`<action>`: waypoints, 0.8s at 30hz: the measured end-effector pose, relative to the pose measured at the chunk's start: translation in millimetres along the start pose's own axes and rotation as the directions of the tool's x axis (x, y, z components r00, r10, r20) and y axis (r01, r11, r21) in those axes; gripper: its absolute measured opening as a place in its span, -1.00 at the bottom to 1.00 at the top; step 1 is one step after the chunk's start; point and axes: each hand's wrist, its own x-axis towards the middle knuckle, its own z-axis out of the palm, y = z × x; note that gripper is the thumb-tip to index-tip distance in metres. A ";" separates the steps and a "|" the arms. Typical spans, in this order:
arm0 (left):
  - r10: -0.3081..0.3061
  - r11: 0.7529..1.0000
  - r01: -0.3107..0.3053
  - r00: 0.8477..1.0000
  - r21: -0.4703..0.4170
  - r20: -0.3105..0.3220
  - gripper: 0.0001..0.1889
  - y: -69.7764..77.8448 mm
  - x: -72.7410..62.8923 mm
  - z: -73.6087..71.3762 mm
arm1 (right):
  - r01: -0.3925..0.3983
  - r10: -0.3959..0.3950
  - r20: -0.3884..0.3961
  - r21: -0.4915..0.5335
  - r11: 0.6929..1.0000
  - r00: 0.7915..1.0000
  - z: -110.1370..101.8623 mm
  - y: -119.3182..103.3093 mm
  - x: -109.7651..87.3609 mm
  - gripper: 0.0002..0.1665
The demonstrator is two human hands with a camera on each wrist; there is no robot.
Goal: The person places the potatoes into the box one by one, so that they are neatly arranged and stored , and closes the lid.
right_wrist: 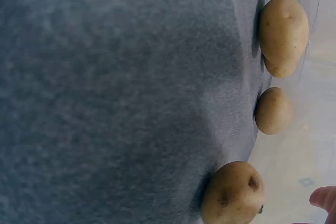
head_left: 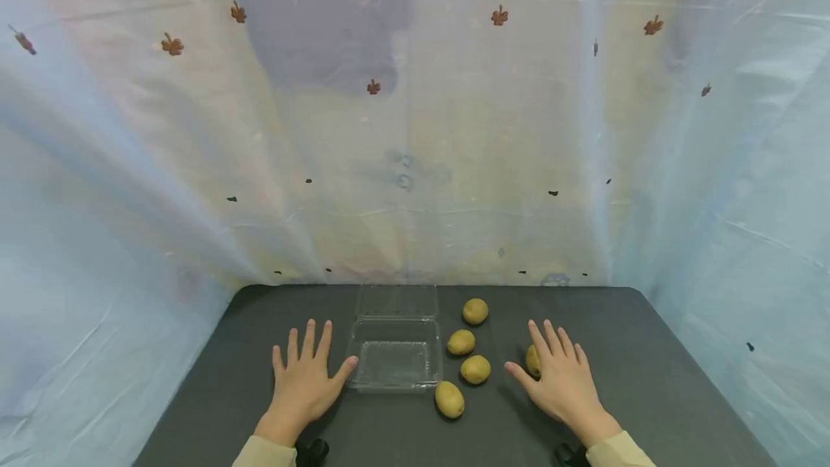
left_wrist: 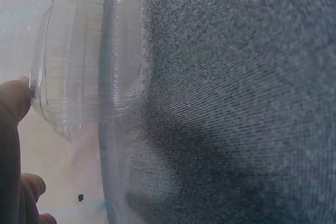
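A clear plastic clamshell box [head_left: 395, 383] stands with its lid folded back on the dark table. To its left is my left hand [head_left: 303, 384], fingers spread, its thumb tip right at the box's edge. In the left wrist view the box [left_wrist: 79, 61] rises close beyond the fingertips. My right hand [head_left: 565, 384] is spread over the right side of the table, holding nothing. It partly hides a potato [head_left: 533, 361], which the right wrist view shows as a blemished potato [right_wrist: 233, 193]. Several more lie between box and hand, among them a near potato [head_left: 449, 400] and a far potato [head_left: 475, 311].
The dark grey table [head_left: 655, 380] has rounded far corners. A pale patterned plastic curtain [head_left: 415, 128] hangs behind it and along both sides. Dark straps sit at both wrists, such as the left strap [head_left: 314, 451].
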 end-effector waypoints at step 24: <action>0.052 0.892 -0.011 0.996 -0.452 0.078 -0.11 2.6 -8.0 14.6 | -0.164 0.088 0.209 0.382 0.909 0.974 9.3 16.7 0.0 0.20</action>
